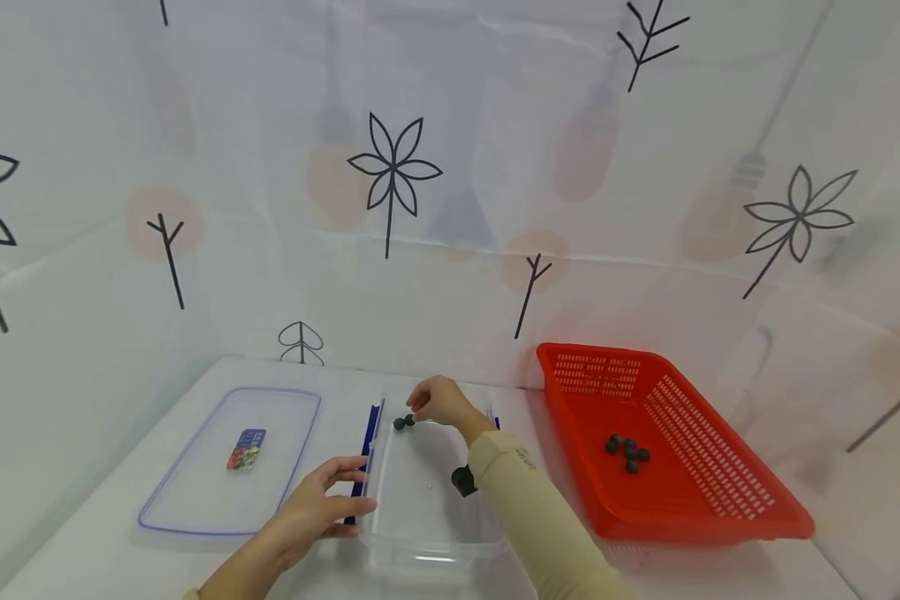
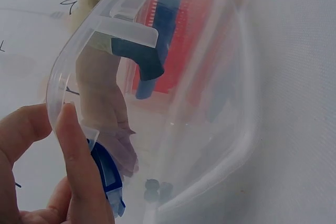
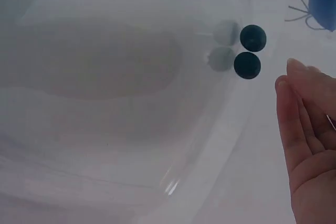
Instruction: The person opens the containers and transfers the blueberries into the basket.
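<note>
A clear plastic container (image 1: pixel 412 521) with blue side clips stands in the middle of the table. My left hand (image 1: pixel 318 504) holds its left wall; in the left wrist view the thumb and a finger (image 2: pixel 75 150) pinch the rim. Two small dark round balls (image 1: pixel 399 424) lie side by side at the container's far end. They show as smooth dark balls (image 3: pixel 247 65) in the right wrist view, each with a pale reflection. My right hand (image 1: pixel 442 402) hovers at that far end, fingertips gathered close beside the balls with nothing visible between them.
At the right stands a red perforated basket (image 1: pixel 603 508) with several more dark balls (image 1: pixel 631 453) inside. A clear lid (image 1: pixel 195 492) with a blue edge and a colourful label (image 1: pixel 247 450) lies at the left. Behind the table hangs a patterned white curtain (image 1: pixel 450 292).
</note>
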Demonstrator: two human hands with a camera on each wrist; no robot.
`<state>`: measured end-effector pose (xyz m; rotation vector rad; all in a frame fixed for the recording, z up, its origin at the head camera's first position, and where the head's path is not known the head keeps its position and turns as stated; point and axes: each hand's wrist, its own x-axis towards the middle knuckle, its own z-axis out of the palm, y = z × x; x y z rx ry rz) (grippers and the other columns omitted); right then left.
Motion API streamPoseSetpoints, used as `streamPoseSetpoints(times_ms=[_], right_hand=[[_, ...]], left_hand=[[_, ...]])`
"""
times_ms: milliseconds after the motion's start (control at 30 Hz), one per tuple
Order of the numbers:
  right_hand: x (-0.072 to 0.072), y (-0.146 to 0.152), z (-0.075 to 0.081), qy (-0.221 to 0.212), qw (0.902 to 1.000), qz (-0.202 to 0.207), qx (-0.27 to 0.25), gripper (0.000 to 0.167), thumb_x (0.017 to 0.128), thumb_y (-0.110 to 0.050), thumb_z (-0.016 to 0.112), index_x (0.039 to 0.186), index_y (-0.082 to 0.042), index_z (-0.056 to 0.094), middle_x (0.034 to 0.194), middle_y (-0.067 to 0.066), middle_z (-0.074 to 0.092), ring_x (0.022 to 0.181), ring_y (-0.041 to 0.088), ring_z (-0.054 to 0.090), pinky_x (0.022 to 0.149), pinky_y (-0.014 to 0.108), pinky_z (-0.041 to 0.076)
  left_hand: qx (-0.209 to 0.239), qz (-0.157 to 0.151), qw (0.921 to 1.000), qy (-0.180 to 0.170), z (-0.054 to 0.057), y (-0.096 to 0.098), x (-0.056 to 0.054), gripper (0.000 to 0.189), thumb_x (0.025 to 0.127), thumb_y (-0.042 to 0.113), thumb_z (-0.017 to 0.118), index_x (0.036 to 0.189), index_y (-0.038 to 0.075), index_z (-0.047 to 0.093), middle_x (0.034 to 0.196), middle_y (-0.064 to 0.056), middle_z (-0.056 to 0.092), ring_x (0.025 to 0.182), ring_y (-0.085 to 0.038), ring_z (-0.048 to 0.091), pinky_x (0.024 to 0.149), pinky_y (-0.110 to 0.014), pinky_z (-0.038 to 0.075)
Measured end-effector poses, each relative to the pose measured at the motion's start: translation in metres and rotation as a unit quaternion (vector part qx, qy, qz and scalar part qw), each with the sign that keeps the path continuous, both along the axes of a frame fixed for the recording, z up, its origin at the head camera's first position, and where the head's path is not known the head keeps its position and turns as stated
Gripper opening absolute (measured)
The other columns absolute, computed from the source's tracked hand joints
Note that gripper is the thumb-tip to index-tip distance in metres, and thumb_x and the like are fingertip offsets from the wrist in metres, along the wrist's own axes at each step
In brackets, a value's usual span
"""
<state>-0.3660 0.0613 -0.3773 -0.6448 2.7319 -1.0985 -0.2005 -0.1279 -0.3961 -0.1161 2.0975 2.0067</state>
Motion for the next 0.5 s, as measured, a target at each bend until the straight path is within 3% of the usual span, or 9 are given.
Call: streamPoseSetpoints(times_ms=[333,500], right_hand=[[-0.006,-0.002,-0.012,0.049,0.9921,0.028,0.112,0.029,0.070,0.010,0.074,0.098,0.001,0.070,0.082,0.003,0.063,0.078,0.014,0.057,0.069,0.022,0.050],[-0.004,-0.004,-0.014,0.021,0.9870,0.041,0.154,0.030,0.073,0.010,0.071,0.100,-0.003,0.070,0.082,0.001,0.062,0.079,0.013,0.056,0.070,0.022,0.049]], left_hand=[[-0.001,0.001,1.0000,-0.001,0.000,0.000,0.000,0.064,0.076,0.006,0.075,0.132,0.002,0.044,0.121,-0.016,0.046,0.084,-0.023,0.058,0.064,-0.037,0.056],[0.007,-0.004,1.0000,0.003,-0.001,-0.001,0.000,0.065,0.076,0.006,0.075,0.132,0.001,0.043,0.122,-0.016,0.045,0.085,-0.023,0.058,0.065,-0.037,0.056]])
